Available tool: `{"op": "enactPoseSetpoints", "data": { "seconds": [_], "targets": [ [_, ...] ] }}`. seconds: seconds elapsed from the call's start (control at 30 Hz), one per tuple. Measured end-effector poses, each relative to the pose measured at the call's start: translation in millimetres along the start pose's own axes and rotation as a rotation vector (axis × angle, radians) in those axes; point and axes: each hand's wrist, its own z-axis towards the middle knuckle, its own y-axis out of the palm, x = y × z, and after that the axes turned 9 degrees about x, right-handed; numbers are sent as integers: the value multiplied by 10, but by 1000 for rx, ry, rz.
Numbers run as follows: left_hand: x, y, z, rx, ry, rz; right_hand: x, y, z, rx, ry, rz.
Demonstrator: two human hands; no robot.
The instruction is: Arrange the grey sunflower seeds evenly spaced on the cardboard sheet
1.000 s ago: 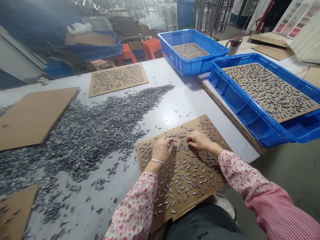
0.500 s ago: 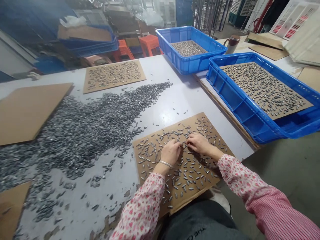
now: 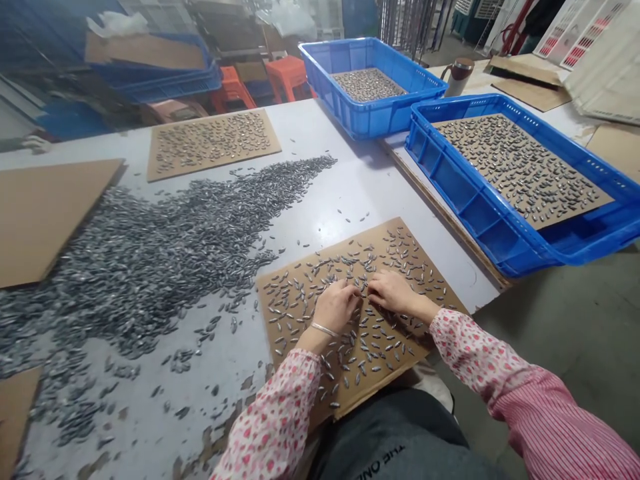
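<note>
A cardboard sheet [image 3: 320, 407] lies at the near edge of the table, strewn with small grey metal pieces [image 3: 376, 353] shaped like pointed lozenges. Over its middle my left hand [image 3: 336, 305] is closed, its fingertips bent down among the pieces. Close to its right, my right hand [image 3: 393, 291] is closed as well, thumb and fingers pinched at the sheet's surface. Whatever either set of fingertips grips is too small and covered to make out. To the left spreads a big heap of the same grey pieces [image 3: 165, 253].
Two blue crates [image 3: 480, 193] at the right hold cardboard covered in pieces. Another filled cardboard sheet [image 3: 215, 143] lies behind the heap, and a bare cardboard sheet [image 3: 55, 213] at the left. A mug [image 3: 459, 77] stands behind the crates. The table edge [image 3: 445, 213] runs along the right.
The view has shifted slightly, so everything sits a little further left and higher. My right hand has come slightly nearer to the body over the sheet; both hands stay closed among the pieces.
</note>
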Motion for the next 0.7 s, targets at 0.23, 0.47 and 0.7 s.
{"op": "enactPoseSetpoints", "data": {
  "seconds": [0.23, 0.47, 0.7],
  "targets": [
    [149, 11, -87, -77, 90, 33, 134, -158, -106, 88, 216, 91],
    [265, -1, -87, -132, 114, 190, 101, -133, -180, 14, 113, -19],
    [195, -20, -81, -34, 6, 186, 132, -137, -121, 58, 181, -50]
  ]
}}
